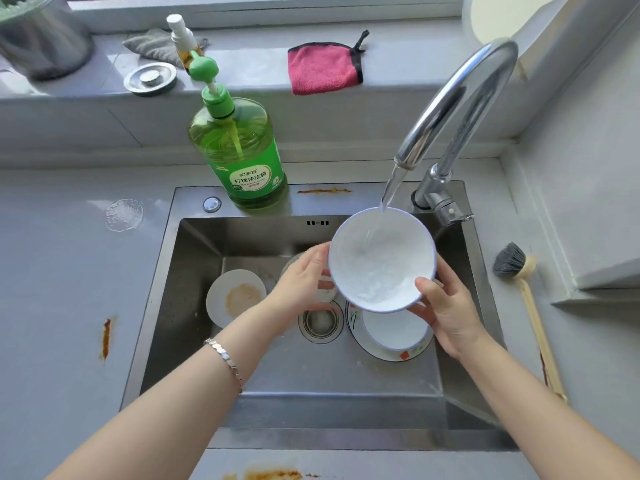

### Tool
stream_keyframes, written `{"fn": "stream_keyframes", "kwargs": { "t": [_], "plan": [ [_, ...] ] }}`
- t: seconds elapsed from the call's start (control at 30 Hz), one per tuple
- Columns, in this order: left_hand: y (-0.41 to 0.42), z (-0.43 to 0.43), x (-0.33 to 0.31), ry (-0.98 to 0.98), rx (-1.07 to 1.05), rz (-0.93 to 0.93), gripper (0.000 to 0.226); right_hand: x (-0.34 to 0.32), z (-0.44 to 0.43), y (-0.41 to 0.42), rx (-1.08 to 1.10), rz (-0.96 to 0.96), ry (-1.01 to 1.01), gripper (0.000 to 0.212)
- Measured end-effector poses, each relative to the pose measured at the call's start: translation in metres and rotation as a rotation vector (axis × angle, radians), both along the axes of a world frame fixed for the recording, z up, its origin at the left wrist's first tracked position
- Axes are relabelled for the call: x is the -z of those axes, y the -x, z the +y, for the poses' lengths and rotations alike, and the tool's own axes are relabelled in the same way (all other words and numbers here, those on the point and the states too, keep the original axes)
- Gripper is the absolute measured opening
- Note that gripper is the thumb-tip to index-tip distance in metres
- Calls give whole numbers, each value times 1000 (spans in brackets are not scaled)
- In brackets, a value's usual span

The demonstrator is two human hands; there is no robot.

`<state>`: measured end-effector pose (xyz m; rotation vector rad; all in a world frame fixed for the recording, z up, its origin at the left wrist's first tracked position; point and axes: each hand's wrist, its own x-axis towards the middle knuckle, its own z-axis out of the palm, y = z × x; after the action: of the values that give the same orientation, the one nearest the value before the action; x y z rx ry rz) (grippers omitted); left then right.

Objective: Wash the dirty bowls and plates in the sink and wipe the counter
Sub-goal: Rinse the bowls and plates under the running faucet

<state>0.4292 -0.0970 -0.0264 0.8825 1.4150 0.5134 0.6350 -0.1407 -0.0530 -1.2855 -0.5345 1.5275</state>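
White with a blue rim, the bowl (381, 259) was held above the sink (194, 271), tilted under the tap (460, 98) so the stream struck its inside, likely to rinse it. The right hand (446, 306) gripped the near rim, thumb inside, fingers (446, 271) behind. The left hand (304, 282) laid fairly straight fingers (318, 258) against the far side, steadying it. A dirty plate (235, 296) waited below, and brown stains (105, 337) marked the unwiped worktop (69, 271).
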Motion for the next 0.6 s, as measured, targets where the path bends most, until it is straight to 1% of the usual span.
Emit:
{"fn": "stream_keyframes", "kwargs": {
  "t": [0.07, 0.17, 0.23, 0.27, 0.33, 0.43, 0.47, 0.5, 0.6],
  "plan": [
    [12, -6, 3, 4, -51, 52, 29, 2, -5, -1, -27, -36, -11, 60],
    [33, -21, 12, 45, -76, 155, 27, 4, -9, 6, -88, -73, 22, 78],
    [46, -32, 20, 66, -75, 223, 24, 3, -8, 13, -89, -120, 27, 75],
    [53, -37, 23, 83, -63, 249, 23, 3, -7, 14, -94, -185, 19, 70],
    [66, -49, 29, 141, -38, 286, 19, 2, -5, 16, -158, -418, -10, 62],
    [82, -69, 38, 244, -29, 325, 18, 2, -9, 24, -398, -890, -33, 63],
    [85, -75, 40, 266, -19, 342, 18, 1, -13, 30, -488, -1019, -33, 65],
    [87, -81, 43, 282, -10, 353, 18, 0, -18, 37, -577, -1114, -37, 68],
    [86, -92, 47, 323, 16, 370, 19, 1, -32, 57, -822, -1283, -136, 72]
  ]
}}
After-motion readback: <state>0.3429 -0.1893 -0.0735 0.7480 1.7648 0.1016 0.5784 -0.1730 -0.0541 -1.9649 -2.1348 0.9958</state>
